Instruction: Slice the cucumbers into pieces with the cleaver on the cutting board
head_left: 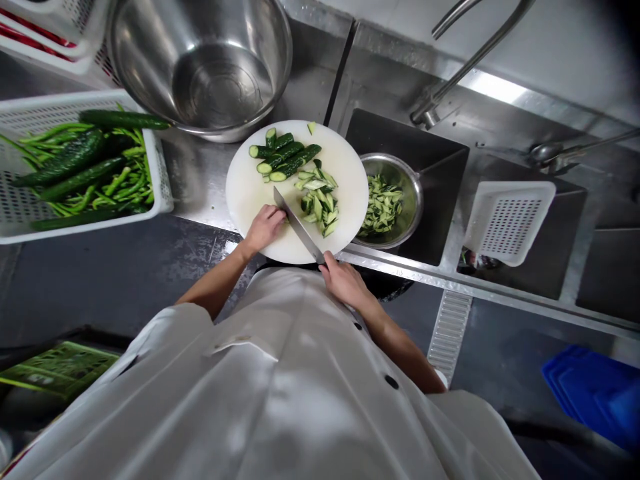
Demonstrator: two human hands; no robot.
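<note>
Head view: cucumber slices (320,203) lie on the white cutting board (246,193), upper centre; my right hand (345,283) is clamped on the knife (300,231), my left hand (265,229) curls close by, its hold I can't tell.

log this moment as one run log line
left hand: at knife blade; right hand: gripping knife; cutting board: cucumber chunks, slices; bowl: more slices

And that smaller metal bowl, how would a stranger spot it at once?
Start at the round white cutting board near the picture's centre. The smaller metal bowl is just to its right. Unlike the big bowl at upper left, it holds cut cucumber.
</note>
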